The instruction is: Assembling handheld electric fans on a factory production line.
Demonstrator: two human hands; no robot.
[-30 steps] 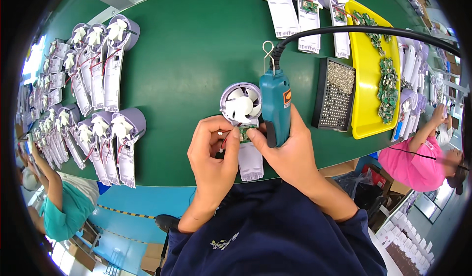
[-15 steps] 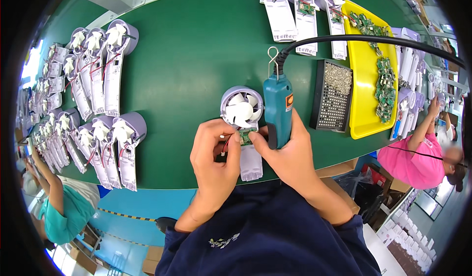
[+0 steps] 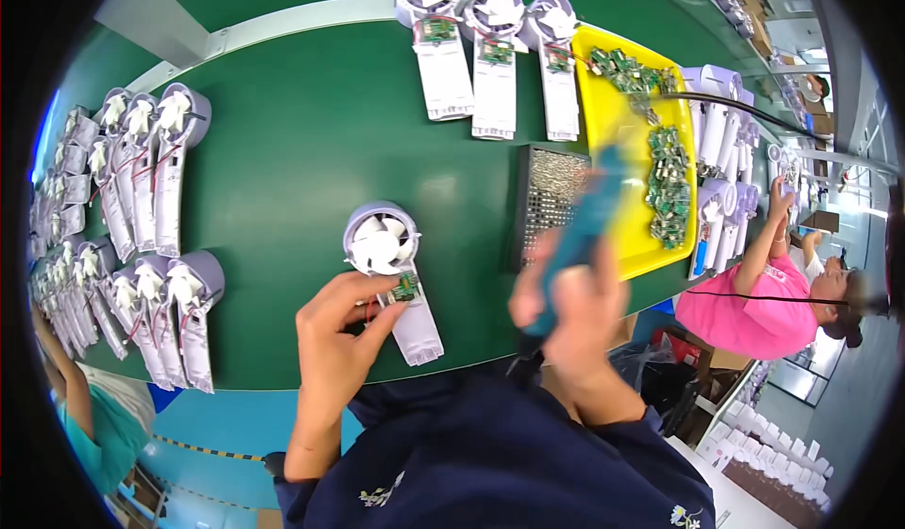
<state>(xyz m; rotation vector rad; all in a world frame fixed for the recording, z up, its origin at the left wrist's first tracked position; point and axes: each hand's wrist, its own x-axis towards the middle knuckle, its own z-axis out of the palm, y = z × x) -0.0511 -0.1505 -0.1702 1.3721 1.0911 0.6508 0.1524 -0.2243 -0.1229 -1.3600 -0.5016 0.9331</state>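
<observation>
A small handheld fan body with white blades and a pale lilac ring lies on the green bench in front of me. Thumb and fingers of my left hand pinch a small green circuit board at the top of its handle, just below the ring. Red wires show by the fingertips. To the right, my right hand, smeared by motion, is closed around a teal electric screwdriver, whose dark tip points down toward me. The screwdriver is apart from the fan.
A black screw tray stands beside a yellow tray of circuit boards. Three fan bodies with boards lie at the back. More fan bodies line the left. A black cable crosses the right side, where a person in pink sits.
My right hand has left the fan and swung right with the screwdriver, which now tilts tip-down toward me. My left hand still pinches the board. The whole view has shifted.
</observation>
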